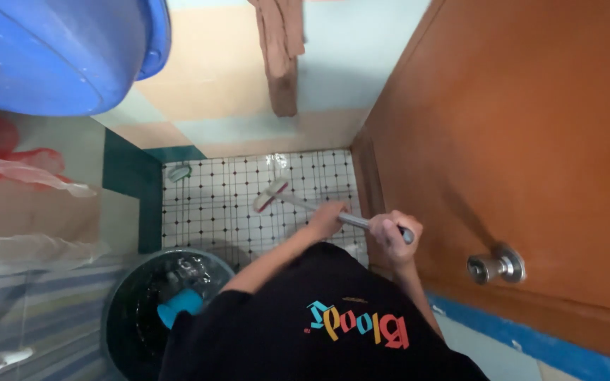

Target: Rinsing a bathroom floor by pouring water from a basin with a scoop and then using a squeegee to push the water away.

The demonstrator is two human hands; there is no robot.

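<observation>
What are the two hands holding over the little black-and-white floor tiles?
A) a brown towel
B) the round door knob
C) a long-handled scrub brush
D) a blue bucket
C: both the left hand and the right hand grip the metal handle of the scrub brush, whose head rests on the tiled floor.

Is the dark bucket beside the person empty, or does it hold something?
Not empty. The dark bucket holds shiny water that reflects light, and a blue scoop sits inside it.
</observation>
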